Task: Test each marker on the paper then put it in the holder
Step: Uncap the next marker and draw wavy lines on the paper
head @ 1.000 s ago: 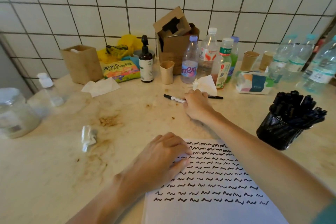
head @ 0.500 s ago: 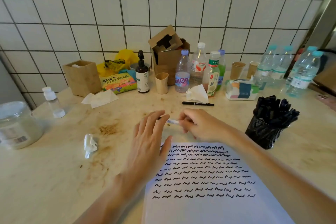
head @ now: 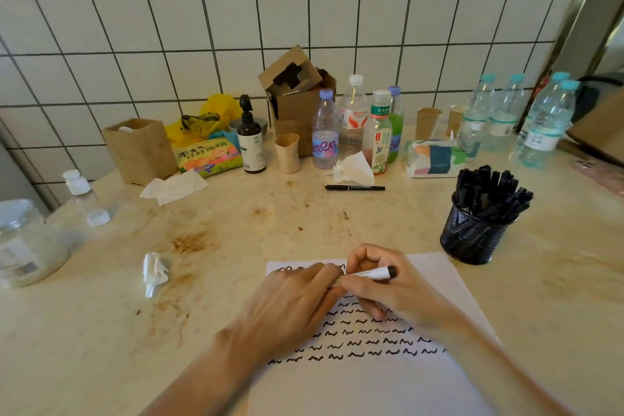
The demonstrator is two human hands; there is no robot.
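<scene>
hiding the marker (head: 371, 273) tip and upper squiggles, both hands meet over the paper (head: 439, 284).

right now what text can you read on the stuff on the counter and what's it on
"TISSUE": tissue pack
"东方树叶": green-capped tea bottle
"不生气 好好地说": colourful packet, partly a guess
"men", cut off: purple-capped bottle
Too small or blurred: pump bottle, red-label bottle, jar, water bottles, marker in both hands.

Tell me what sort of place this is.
Probably a shared pantry or break-room counter: white tiled wall, stained stone countertop, and a clutter of drink bottles, paper cups and a tissue pack.
</scene>
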